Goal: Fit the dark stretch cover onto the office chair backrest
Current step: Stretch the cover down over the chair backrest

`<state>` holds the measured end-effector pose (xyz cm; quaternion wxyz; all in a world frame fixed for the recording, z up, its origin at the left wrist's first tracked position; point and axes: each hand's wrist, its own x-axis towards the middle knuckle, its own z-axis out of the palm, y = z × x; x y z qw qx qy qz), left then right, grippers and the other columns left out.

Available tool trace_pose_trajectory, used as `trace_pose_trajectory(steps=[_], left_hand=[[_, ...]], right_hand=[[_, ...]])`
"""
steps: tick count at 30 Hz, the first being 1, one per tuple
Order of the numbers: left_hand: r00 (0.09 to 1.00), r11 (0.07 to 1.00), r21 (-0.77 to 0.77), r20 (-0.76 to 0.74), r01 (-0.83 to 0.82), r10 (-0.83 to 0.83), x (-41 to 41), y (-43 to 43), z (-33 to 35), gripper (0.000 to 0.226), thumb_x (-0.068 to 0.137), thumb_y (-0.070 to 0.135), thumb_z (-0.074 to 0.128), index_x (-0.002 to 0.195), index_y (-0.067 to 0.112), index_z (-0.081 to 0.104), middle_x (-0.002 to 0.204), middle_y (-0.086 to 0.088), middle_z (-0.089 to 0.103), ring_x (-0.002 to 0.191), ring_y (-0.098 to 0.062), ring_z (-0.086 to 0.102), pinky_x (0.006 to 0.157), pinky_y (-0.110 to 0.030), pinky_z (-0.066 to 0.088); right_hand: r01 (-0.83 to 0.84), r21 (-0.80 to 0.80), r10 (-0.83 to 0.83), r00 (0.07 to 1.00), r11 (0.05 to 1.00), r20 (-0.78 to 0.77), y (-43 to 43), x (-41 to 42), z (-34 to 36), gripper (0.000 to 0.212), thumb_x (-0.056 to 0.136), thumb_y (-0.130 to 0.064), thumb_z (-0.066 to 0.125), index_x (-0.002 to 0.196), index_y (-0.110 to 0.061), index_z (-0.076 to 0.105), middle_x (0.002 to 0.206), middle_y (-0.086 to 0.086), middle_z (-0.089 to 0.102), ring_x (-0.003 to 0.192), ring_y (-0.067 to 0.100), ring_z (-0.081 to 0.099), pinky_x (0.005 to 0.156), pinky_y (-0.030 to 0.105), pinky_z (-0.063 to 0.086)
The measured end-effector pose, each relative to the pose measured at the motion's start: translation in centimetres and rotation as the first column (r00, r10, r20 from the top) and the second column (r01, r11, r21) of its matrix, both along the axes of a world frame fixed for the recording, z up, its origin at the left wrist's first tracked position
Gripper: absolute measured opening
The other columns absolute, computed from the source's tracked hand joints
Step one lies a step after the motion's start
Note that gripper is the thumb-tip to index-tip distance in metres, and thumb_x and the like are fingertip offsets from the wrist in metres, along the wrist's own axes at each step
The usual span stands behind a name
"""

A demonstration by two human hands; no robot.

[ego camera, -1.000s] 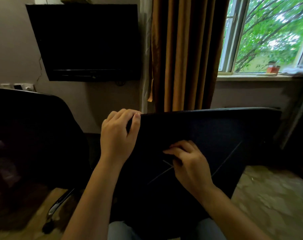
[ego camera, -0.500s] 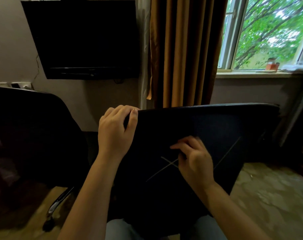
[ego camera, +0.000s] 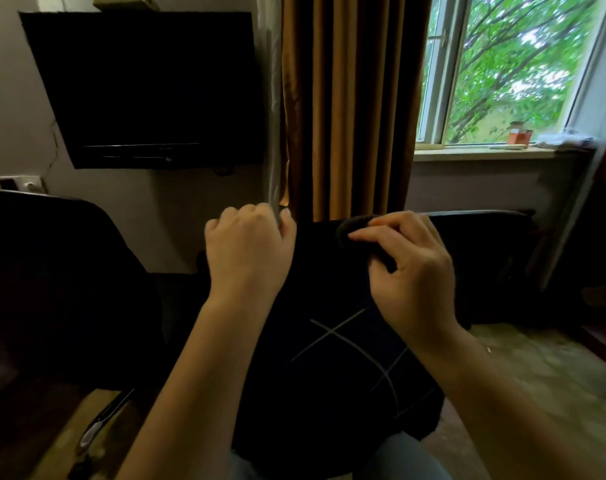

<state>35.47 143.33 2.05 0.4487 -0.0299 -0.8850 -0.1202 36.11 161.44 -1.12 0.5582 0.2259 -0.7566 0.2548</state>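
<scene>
The dark stretch cover (ego camera: pixel 332 368), marked with thin pale crossing lines, hangs in front of me over my lap. My left hand (ego camera: pixel 247 252) grips its top left corner with curled fingers. My right hand (ego camera: pixel 410 268) pinches a bunched fold of the cover's top edge between thumb and fingers. The black office chair backrest (ego camera: pixel 45 278) stands at the left, apart from both hands and bare of the cover. The cover's far right part fades into shadow.
A black wall-mounted screen (ego camera: pixel 149 88) hangs above the chair. Brown curtains (ego camera: pixel 346 105) hang straight ahead beside a window (ego camera: pixel 509 71) with a sill. The chair's base leg (ego camera: pixel 102 420) reaches onto the stone-patterned floor (ego camera: pixel 544 372).
My right hand rose from the cover's middle to its top edge and pinched a fold there. My left hand's grip on the corner tightened into a fist. The cover's top edge bunched.
</scene>
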Motion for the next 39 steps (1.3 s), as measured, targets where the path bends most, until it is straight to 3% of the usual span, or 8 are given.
trace_pose_trajectory(steps=[4,10,15,24,28,33,35,39], left_hand=[[0.975,0.976,-0.022,-0.044,0.217,-0.217,-0.9,2.8,0.1,0.027,0.098,0.035,0.042,0.08,0.02,0.057,0.071,0.009,0.051,0.067,-0.013,0.052,0.067,-0.031,0.041],[0.963,0.989,-0.085,-0.232,0.12,-0.137,-1.9,2.2,-2.7,0.03,0.097,0.032,0.04,0.077,0.017,0.056,0.065,0.005,0.057,0.06,-0.015,0.052,0.069,-0.033,0.036],[0.953,0.991,-0.073,-0.275,0.109,-0.125,-1.9,1.7,-2.6,0.031,0.096,0.031,0.04,0.072,0.017,0.055,0.062,0.005,0.055,0.058,-0.014,0.05,0.069,-0.031,0.033],[0.951,0.99,0.003,-0.278,0.141,-0.135,-2.1,0.1,-2.6,0.029,0.095,0.032,0.037,0.072,0.02,0.05,0.064,0.011,0.043,0.06,-0.01,0.041,0.072,-0.031,0.032],[0.953,0.992,0.003,-0.278,0.123,-0.117,-2.2,-0.4,-2.7,0.029,0.095,0.032,0.038,0.073,0.019,0.051,0.065,0.013,0.041,0.061,-0.008,0.04,0.073,-0.027,0.029],[0.96,0.993,0.001,-0.255,0.118,-0.114,-2.2,-0.6,-2.5,0.028,0.095,0.033,0.036,0.073,0.021,0.047,0.064,0.012,0.042,0.06,-0.008,0.04,0.073,-0.025,0.026],[0.962,0.993,0.001,-0.25,0.118,-0.114,-2.1,-0.6,-2.5,0.028,0.095,0.033,0.036,0.073,0.021,0.047,0.064,0.012,0.042,0.06,-0.008,0.04,0.074,-0.025,0.026],[0.962,0.993,0.006,-0.246,0.122,-0.117,-2.1,-0.5,-2.6,0.03,0.095,0.033,0.036,0.073,0.019,0.05,0.064,0.011,0.043,0.06,-0.009,0.042,0.074,-0.024,0.026]], right_hand=[[-0.016,0.004,0.016,1.0,1.0,0.002,-0.4,-0.8,-1.2,0.011,0.082,-0.002,0.068,0.09,-0.007,0.072,0.093,0.006,0.064,0.09,0.016,0.056,0.079,0.014,0.041],[-0.034,0.13,0.01,0.984,0.991,0.179,-1.1,-2.5,-9.1,0.03,0.076,-0.008,0.046,0.079,-0.016,0.075,0.087,-0.002,0.065,0.087,0.012,0.052,0.064,0.022,0.047],[-0.059,0.164,0.007,0.955,0.985,0.298,-0.8,-2.4,-9.3,0.037,0.06,0.012,0.072,0.08,-0.019,0.075,0.088,-0.005,0.066,0.088,0.009,0.05,0.059,0.02,0.049],[-0.054,-0.016,0.053,0.998,0.998,-0.045,-1.2,0.3,0.2,0.018,0.079,0.002,0.064,0.092,-0.006,0.073,0.095,0.008,0.063,0.094,0.017,0.054,0.083,0.018,0.044],[-0.047,0.049,0.045,0.999,0.998,0.026,-1.5,-1.1,-3.2,0.014,0.082,-0.007,0.061,0.09,-0.009,0.073,0.095,0.006,0.062,0.092,0.017,0.054,0.077,0.019,0.045],[-0.024,0.208,-0.023,0.974,0.978,0.223,-1.0,-2.8,-10.7,0.035,0.058,0.012,0.078,0.079,-0.017,0.075,0.089,-0.002,0.065,0.082,0.017,0.059,0.065,0.025,0.051],[-0.05,0.206,-0.013,0.956,0.977,0.292,-0.9,-2.8,-10.6,0.038,0.056,0.013,0.078,0.079,-0.018,0.075,0.088,-0.005,0.065,0.083,0.013,0.054,0.056,0.021,0.05],[-0.078,0.125,0.048,0.973,0.989,0.225,-0.9,-1.4,-7.4,0.031,0.065,0.012,0.073,0.083,-0.013,0.075,0.089,0.0,0.065,0.085,0.015,0.056,0.062,0.024,0.053]])
